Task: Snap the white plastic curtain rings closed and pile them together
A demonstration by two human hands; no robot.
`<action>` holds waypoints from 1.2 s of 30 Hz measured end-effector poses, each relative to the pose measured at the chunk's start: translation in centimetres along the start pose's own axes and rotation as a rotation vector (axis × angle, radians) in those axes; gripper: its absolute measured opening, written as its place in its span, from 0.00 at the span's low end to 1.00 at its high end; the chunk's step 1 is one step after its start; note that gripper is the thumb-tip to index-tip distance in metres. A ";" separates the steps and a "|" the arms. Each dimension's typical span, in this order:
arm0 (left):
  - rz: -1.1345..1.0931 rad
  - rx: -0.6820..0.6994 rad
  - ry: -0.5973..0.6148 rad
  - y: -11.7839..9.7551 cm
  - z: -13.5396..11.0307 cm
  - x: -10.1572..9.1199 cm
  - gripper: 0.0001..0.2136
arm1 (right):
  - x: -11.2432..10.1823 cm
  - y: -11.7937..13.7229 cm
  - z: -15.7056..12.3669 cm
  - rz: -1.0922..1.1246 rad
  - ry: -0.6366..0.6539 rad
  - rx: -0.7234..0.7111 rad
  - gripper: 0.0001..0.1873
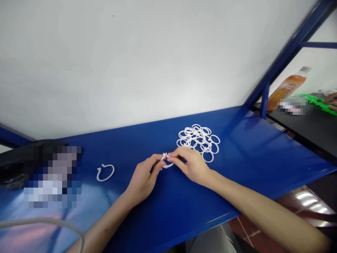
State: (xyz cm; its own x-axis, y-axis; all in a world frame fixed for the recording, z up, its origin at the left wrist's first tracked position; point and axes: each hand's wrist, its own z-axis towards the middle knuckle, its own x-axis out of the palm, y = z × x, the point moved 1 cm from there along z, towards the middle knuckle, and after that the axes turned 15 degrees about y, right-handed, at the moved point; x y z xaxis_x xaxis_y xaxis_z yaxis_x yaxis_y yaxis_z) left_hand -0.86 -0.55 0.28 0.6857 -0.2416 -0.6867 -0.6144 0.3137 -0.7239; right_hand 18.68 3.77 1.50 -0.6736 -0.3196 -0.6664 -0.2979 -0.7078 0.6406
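Between my two hands is a white plastic ring (167,166) with a small clasp at its top. The thumb and fingers of my left hand (144,177) pinch its left side. My right hand (193,165) grips the right side near the clasp, and whether the clasp is fastened I cannot tell. Just beyond my right hand lies a pile of similar white rings (198,138), several of them overlapping. To the left of my left hand, a single white ring (105,173) rests on the blue table (168,218) with a gap between its ends.
A black plastic bag (10,165) lies at the table's left end. A pale cable (44,220) curves across the lower left. At right, a dark table (302,123) holds a bottle of orange drink (288,88) and a green strand (318,102), touched by another person's hand (332,102).
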 end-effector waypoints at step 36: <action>0.852 -0.482 -0.002 1.9 -1.3 -4.3 0.21 | -7.3 -4.7 -1.7 -0.666 0.028 0.355 0.09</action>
State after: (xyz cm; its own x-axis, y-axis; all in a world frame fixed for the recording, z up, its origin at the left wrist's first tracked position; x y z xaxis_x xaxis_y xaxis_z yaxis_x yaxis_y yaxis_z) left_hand -5.54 -0.13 1.76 -0.0615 -0.1063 -0.9924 -0.9976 -0.0262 0.0646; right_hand 26.14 8.38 2.68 -0.2588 0.0853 -0.9622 -0.8392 -0.5131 0.1802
